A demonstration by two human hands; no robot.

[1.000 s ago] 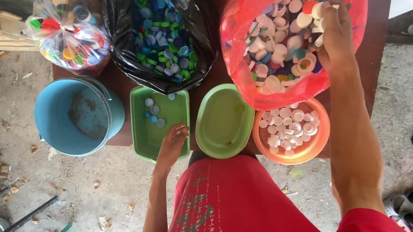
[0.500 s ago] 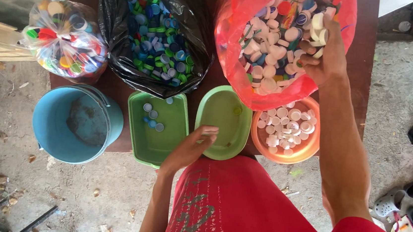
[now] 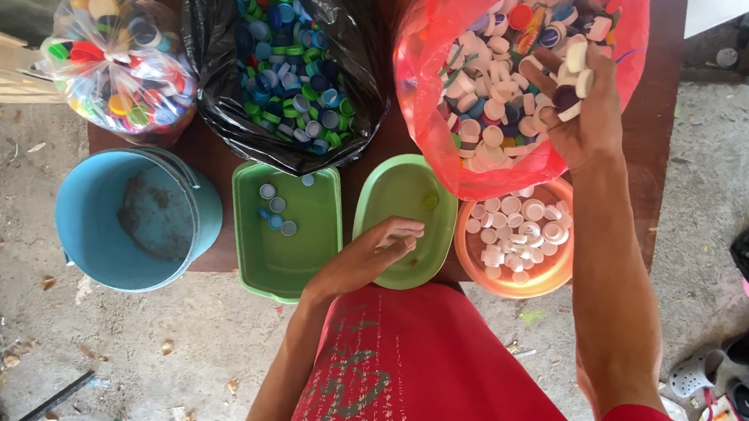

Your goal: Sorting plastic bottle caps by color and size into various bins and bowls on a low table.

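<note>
My right hand [image 3: 578,102] is raised over the red plastic bag [image 3: 422,79] of mixed bottle caps, shut on a handful of white and purple caps [image 3: 572,70]. Below it an orange bowl [image 3: 531,283] holds several white caps. My left hand [image 3: 370,255] rests with curled fingers on the near rim of the oval green bowl [image 3: 407,200]; whether it holds a cap is hidden. Left of that bowl, a rectangular green tray [image 3: 294,253] holds a few blue and grey caps [image 3: 273,209].
A black bag [image 3: 214,88] of blue and green caps and a clear bag [image 3: 117,62] of mixed colourful caps sit on the brown table [image 3: 211,165]. A blue bucket [image 3: 135,217] stands at the table's left front. Someone's sandalled feet [image 3: 744,369] are at the right on the dirt floor.
My left hand moved right from the green tray to the oval green bowl's rim. My right hand lifted out of the red bag with caps, drawing back toward the orange bowl.
</note>
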